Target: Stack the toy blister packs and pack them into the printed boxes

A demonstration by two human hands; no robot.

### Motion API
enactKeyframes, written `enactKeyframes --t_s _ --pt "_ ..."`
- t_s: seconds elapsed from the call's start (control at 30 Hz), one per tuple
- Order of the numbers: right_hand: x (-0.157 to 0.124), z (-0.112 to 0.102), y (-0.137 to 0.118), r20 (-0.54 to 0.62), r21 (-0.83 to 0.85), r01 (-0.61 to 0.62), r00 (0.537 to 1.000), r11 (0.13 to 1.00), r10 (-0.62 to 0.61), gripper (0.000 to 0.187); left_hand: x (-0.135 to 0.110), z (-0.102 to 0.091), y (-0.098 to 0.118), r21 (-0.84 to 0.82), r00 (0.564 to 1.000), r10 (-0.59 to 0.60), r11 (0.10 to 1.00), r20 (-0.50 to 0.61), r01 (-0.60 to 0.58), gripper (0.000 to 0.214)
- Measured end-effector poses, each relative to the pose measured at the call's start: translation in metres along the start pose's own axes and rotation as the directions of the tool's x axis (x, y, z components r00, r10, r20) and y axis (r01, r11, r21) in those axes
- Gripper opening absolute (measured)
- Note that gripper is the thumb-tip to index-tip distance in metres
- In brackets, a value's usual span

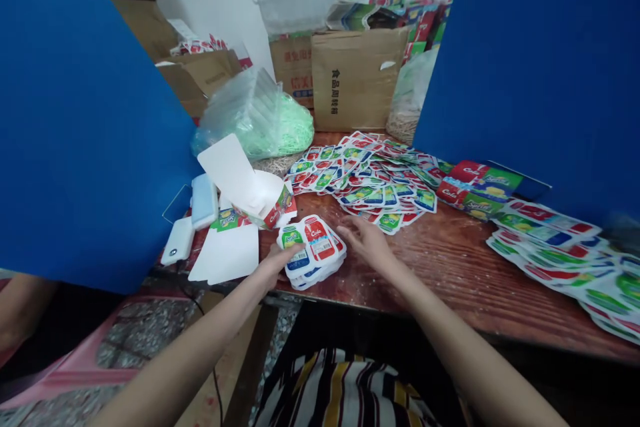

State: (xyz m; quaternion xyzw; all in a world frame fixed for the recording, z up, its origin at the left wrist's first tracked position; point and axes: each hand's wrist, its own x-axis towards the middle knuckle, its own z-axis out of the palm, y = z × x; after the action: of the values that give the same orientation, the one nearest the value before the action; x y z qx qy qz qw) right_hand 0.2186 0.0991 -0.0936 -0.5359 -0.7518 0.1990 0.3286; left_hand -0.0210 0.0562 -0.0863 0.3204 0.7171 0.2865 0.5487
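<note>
At the table's front edge, a thick stack of printed cards [320, 242] shows red "Cola" and green "Sprite" panels with white rims. My left hand [280, 261] grips the stack's left side, thumb lying on top and the other fingers mostly hidden. Just right of the stack is my right hand [369, 241], its fingers apart and nothing visible in them. Beyond both hands spreads a loose heap of similar cards [370, 177]. White-backed cartons or sheets [233, 257] lie left of the stack, some with printed faces.
Fanned printed cards [565, 253] and a printed carton [475, 188] lie on the right. Blue panels [75, 113] flank the table [425, 273]. A cardboard box [357, 80] and a bag of green shreds [293, 123] stand behind. A white device [179, 241] sits left. Another person's arm [25, 307] shows at far left.
</note>
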Motion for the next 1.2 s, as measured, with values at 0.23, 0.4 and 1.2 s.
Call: enactKeyframes --t_s 0.23,0.4,1.2 --pt "0.054 -0.025 0.045 0.015 -0.648 -0.051 0.997 0.760 0.080 0.063 -0.011 0.005 0.005 -0.047 0.999 0.032 0.998 -0.030 -0.033 0.058" --pt "0.068 -0.015 0.050 0.180 -0.670 0.107 0.984 0.734 0.021 0.053 -0.009 0.004 0.002 -0.095 0.998 0.041 0.994 -0.041 -0.045 0.071" --pt "0.075 -0.024 0.029 -0.343 -0.110 0.025 0.937 0.994 -0.062 0.044 -0.005 0.001 0.002 -0.056 0.999 0.034 0.998 0.028 -0.032 0.074"
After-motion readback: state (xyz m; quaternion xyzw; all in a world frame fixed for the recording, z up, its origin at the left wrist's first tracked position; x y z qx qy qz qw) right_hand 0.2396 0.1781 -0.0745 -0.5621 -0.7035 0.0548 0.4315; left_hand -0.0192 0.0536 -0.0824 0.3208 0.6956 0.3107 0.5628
